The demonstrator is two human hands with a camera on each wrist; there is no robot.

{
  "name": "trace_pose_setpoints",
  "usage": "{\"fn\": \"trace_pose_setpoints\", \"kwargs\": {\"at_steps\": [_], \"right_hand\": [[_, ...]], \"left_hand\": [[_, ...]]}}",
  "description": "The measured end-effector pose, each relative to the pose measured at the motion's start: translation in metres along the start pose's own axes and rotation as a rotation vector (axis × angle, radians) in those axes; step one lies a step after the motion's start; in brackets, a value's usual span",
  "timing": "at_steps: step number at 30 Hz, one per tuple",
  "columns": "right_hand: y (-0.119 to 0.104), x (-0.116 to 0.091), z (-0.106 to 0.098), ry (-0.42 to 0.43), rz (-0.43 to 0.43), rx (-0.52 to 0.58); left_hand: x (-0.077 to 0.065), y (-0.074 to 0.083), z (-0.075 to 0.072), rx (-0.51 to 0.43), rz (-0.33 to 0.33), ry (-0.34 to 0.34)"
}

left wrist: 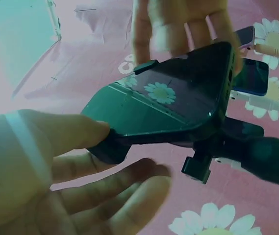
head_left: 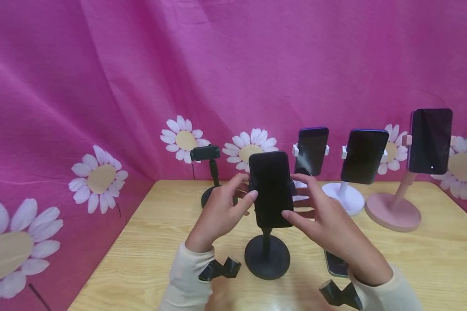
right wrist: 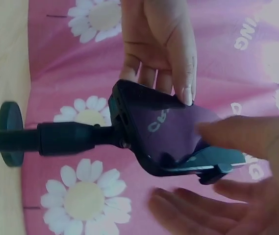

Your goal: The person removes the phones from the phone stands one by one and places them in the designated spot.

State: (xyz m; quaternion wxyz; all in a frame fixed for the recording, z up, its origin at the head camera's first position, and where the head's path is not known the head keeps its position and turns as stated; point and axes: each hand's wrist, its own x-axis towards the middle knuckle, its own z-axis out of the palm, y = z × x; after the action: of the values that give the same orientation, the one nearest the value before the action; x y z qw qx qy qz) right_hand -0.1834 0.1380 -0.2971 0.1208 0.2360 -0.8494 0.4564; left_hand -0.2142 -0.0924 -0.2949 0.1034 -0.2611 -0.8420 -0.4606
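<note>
A black smartphone (head_left: 271, 190) sits upright in the clamp of a black phone stand (head_left: 267, 258), its dark screen tilted up. My left hand (head_left: 222, 211) is at the phone's left edge. In the left wrist view its thumb and index finger pinch the black clamp arm (left wrist: 111, 149), while the other fingers extend below. My right hand (head_left: 327, 216) is on the opposite side, fingers loosely spread behind the phone and thumb over the lower right of the screen. In the right wrist view, its index finger lies close to the other clamp arm (right wrist: 215, 174).
Behind on the right, phones stand on white holders (head_left: 344, 198) and a pink holder (head_left: 393, 211). A smaller black stand (head_left: 214, 172) holds a sideways phone at the back left. Another phone (head_left: 336, 264) lies flat under my right wrist. A pink flowered cloth (head_left: 233, 65) hangs behind the wooden table (head_left: 140, 259).
</note>
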Motion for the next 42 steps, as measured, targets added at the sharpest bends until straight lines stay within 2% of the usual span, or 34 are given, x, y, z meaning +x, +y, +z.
{"fn": "trace_pose_setpoints", "kwargs": {"at_steps": [3,6,13,18,26,36,42], "right_hand": [[0.0,0.008,0.001,0.071,-0.009,0.111],[-0.004,0.018,0.004,0.109,0.018,0.241],[-0.011,0.033,0.023,0.158,0.076,0.475],[-0.011,0.039,0.029,0.217,0.078,0.487],[-0.005,0.04,0.035,0.233,0.076,0.566],[-0.003,0.04,0.041,0.285,0.017,0.52],[-0.003,0.04,0.042,0.312,0.018,0.521]], "left_hand": [[0.002,-0.001,-0.001,0.002,-0.015,0.053],[0.005,-0.001,-0.002,-0.007,-0.03,0.095],[0.004,-0.002,-0.003,-0.062,-0.088,0.112],[0.006,-0.001,-0.001,-0.102,-0.091,0.128],[0.005,-0.001,0.002,-0.131,-0.111,0.138],[0.004,-0.001,0.001,-0.121,-0.094,0.144],[0.004,0.0,0.0,-0.1,-0.086,0.142]]}}
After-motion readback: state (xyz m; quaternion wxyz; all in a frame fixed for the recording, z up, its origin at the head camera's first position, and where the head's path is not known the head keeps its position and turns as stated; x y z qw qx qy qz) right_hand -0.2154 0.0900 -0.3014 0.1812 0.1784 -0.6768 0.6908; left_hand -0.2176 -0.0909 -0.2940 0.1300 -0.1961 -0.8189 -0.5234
